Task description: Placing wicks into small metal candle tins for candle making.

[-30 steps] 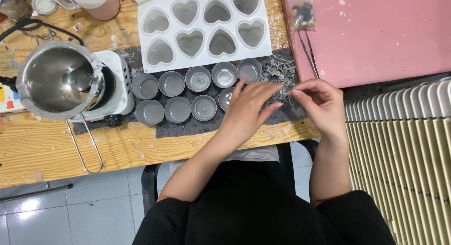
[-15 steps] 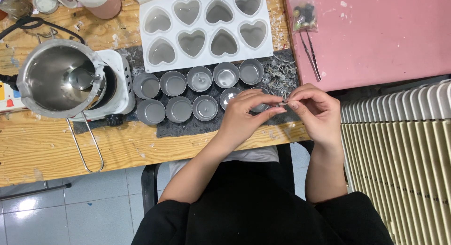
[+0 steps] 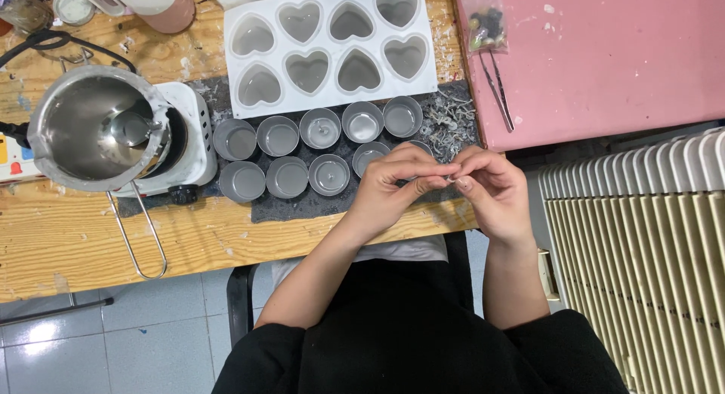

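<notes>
My left hand (image 3: 393,186) and my right hand (image 3: 491,184) meet fingertip to fingertip over the front edge of a dark grey mat (image 3: 302,205). Between the fingertips is a tiny metal wick piece (image 3: 451,179), pinched from both sides. Just beyond the hands stand two rows of small round metal cups (image 3: 320,128), several of them. A loose pile of wick pieces (image 3: 453,116) lies on the mat's right end. A white tray with heart-shaped hollows (image 3: 332,50) lies behind the cups.
A steel melting pot (image 3: 94,129) with a long wire handle sits on a small white hotplate (image 3: 192,148) at the left. A pink board (image 3: 604,54) at the right carries tweezers (image 3: 497,88) and a small bag. A ribbed radiator (image 3: 642,265) stands at the right.
Both hands have drawn together and moved slightly toward me, from above the wick pile to the mat's front edge, with the fingertips now closed on the small wick piece.
</notes>
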